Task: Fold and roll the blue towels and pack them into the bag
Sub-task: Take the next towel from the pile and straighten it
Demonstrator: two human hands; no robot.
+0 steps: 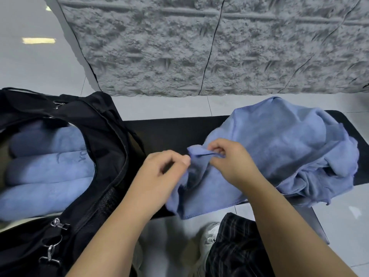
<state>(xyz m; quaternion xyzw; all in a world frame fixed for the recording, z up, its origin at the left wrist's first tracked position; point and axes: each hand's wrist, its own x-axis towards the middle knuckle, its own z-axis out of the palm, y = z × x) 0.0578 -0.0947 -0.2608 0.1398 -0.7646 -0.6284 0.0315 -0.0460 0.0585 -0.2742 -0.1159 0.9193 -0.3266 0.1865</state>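
A crumpled heap of blue towels (279,148) lies on the right half of a black tabletop (171,130), one towel hanging over the near edge. My right hand (229,162) pinches a folded corner of that towel between thumb and fingers. My left hand (163,172) has curled fingers and holds the same towel edge just left of the corner. An open black bag (103,136) stands at the left. Three rolled blue towels (50,168) lie side by side inside it.
A grey textured wall panel (199,47) rises behind the table. The floor is pale glossy tile (30,66). Below the table edge I see a plaid trouser leg (235,246) and a white shoe (209,236). Metal clips (58,222) hang on the bag's near side.
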